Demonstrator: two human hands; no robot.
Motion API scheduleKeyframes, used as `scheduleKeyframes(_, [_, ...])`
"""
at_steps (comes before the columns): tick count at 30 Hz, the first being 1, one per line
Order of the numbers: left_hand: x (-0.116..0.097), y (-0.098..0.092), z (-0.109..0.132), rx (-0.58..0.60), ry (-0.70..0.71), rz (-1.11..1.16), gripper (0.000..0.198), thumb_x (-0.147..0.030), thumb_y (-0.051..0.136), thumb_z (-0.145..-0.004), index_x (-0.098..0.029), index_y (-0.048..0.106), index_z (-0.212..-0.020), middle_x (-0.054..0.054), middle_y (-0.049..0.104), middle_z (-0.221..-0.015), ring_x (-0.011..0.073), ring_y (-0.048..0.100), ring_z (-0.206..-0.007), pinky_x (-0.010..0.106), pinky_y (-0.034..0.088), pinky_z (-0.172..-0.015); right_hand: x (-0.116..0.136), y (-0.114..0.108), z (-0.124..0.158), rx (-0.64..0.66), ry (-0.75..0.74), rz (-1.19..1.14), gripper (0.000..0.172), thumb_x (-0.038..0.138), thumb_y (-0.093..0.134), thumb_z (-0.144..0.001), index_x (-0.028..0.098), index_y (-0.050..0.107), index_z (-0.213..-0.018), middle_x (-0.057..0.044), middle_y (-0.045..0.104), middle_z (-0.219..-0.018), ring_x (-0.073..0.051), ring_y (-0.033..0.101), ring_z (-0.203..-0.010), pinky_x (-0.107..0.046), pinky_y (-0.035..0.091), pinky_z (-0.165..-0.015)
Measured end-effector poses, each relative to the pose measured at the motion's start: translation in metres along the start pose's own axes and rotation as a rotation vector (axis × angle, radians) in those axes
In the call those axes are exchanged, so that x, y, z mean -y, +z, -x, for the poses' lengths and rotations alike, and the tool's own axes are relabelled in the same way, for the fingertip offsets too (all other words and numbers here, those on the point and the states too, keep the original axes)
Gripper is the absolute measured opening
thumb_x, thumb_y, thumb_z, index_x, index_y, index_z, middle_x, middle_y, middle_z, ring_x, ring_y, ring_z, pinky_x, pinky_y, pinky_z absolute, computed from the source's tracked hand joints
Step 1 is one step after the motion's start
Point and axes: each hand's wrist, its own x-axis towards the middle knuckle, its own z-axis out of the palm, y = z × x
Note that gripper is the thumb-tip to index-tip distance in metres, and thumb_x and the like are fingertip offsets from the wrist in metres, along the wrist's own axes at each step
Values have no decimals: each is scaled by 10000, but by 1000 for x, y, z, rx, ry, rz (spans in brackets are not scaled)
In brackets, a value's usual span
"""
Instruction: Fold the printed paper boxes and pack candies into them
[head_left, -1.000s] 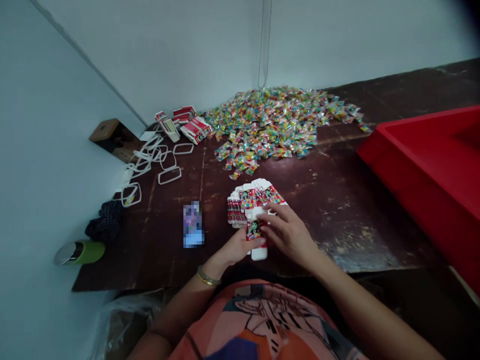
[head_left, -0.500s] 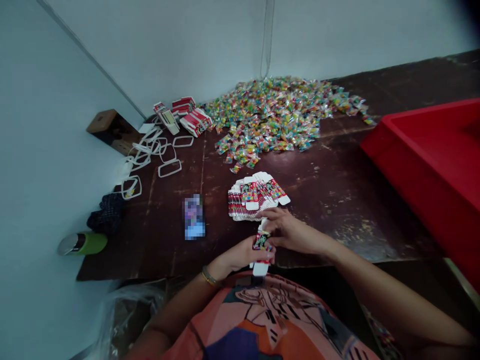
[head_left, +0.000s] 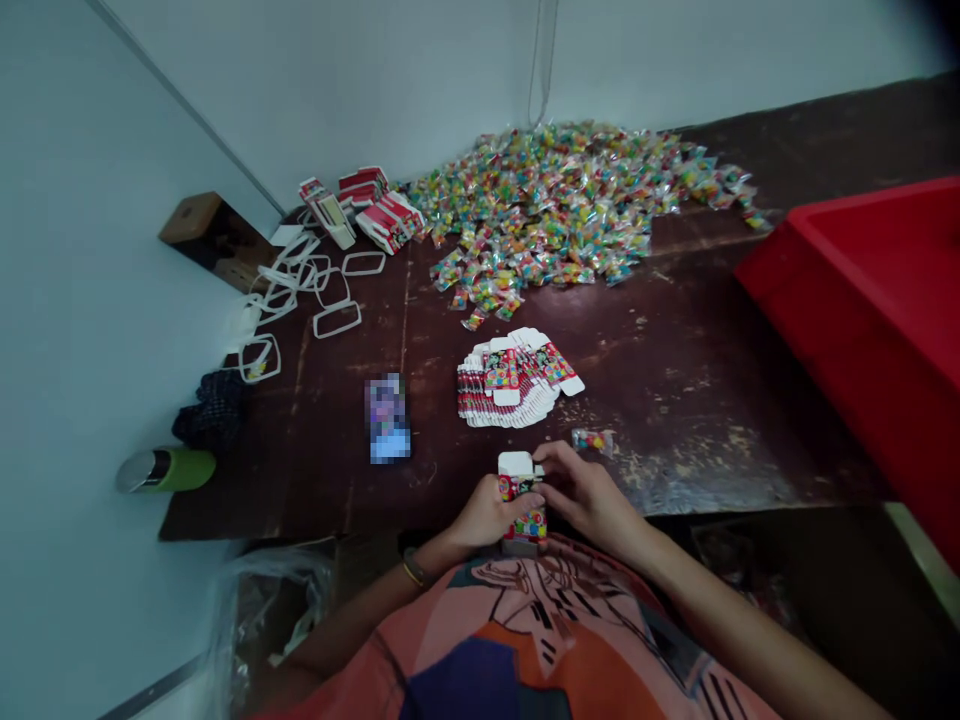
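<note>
My left hand (head_left: 484,515) grips a small red candy box (head_left: 531,522) by its printed front, close to my shirt. A white flap stands up at the box's top end. At that end, my right hand (head_left: 589,495) is closed with its thumb and forefinger on the side flap. Just beyond the right knuckles lies one clear packet of colourful candy (head_left: 592,442) on the table. Further back is a fanned stack of flattened candy boxes (head_left: 510,385), with a couple lying loose on top.
A large heap of candy packets (head_left: 562,210) lies against the wall. On the right stands a red tray (head_left: 840,290). To the left are a phone (head_left: 388,418), white bands (head_left: 337,318), bundled boxes (head_left: 390,222), a wooden box (head_left: 217,240) and a green bottle (head_left: 184,470).
The candy box has turned in my hands, so a white flap now stands at its top. My right hand has moved slightly down, and the single candy packet beyond it now shows.
</note>
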Motion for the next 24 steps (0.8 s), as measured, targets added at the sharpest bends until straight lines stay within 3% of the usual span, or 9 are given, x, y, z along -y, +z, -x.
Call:
scheduleKeyframes(3, [-2,1,5,-137,81,-25,454,-415,731,-685,-144,564,-1009,14,626,-838,142,553,-740,237,450,-682,-12,12,3,-114,110,-242,269,351,588,-843,230,463,-1048,14,591,-815,-108,531,-616,-218,424,-564])
scheduleKeyframes(6, [-4,1,10,-296,132,-111,670,-351,769,-652,-185,418,-1198,39,626,-970,163,583,-836,265,459,-773,-21,17,2,-32,242,-473,254,436,600,-826,202,508,-861,60,481,-646,-67,403,-477,-183,333,-448])
scheduleKeyframes(8, [-5,1,14,-308,137,-168,717,-340,747,-682,-195,357,-1267,53,622,-1013,169,592,-860,282,457,-806,-25,20,2,-6,260,-525,294,460,642,-788,191,529,-822,56,487,-652,-67,406,-499,-179,336,-452])
scheduleKeyframes(11, [-8,1,17,-220,142,-246,746,-341,722,-712,-202,321,-1326,59,628,-1034,175,599,-870,293,455,-818,-27,24,3,-25,222,-469,315,466,661,-773,186,576,-891,32,539,-739,-75,431,-554,-185,358,-480])
scheduleKeyframes(14, [-7,2,18,-214,182,-213,761,-333,674,-765,-207,238,-1376,45,640,-980,168,614,-859,293,455,-820,-26,25,7,-28,204,-375,305,460,648,-790,165,607,-854,39,523,-676,-71,411,-536,-190,345,-490])
scheduleKeyframes(16, [-4,3,18,-280,219,-133,688,-322,628,-805,-201,231,-1353,37,639,-935,160,627,-835,284,461,-800,-25,23,9,-42,205,-351,309,459,648,-791,154,625,-831,36,527,-661,-72,423,-544,-190,344,-499])
scheduleKeyframes(18, [0,3,19,-322,232,-89,555,-326,625,-805,-196,331,-1257,48,642,-941,162,638,-838,275,465,-782,-25,20,10,-37,250,-408,350,494,614,-805,146,643,-821,27,536,-645,-77,440,-538,-190,352,-491])
scheduleKeyframes(21, [0,0,23,-278,208,-153,378,-355,656,-773,-191,500,-1076,47,660,-905,168,639,-812,264,463,-753,-28,13,9,17,405,-648,347,490,624,-788,145,656,-809,23,536,-602,-73,442,-497,-182,366,-462])
scheduleKeyframes(24, [-9,-2,27,-186,209,-233,242,-377,636,-777,-181,619,-920,39,668,-837,167,615,-769,259,454,-728,-30,5,3,128,551,-853,240,317,737,-675,154,666,-837,21,568,-636,-60,451,-494,-166,390,-466])
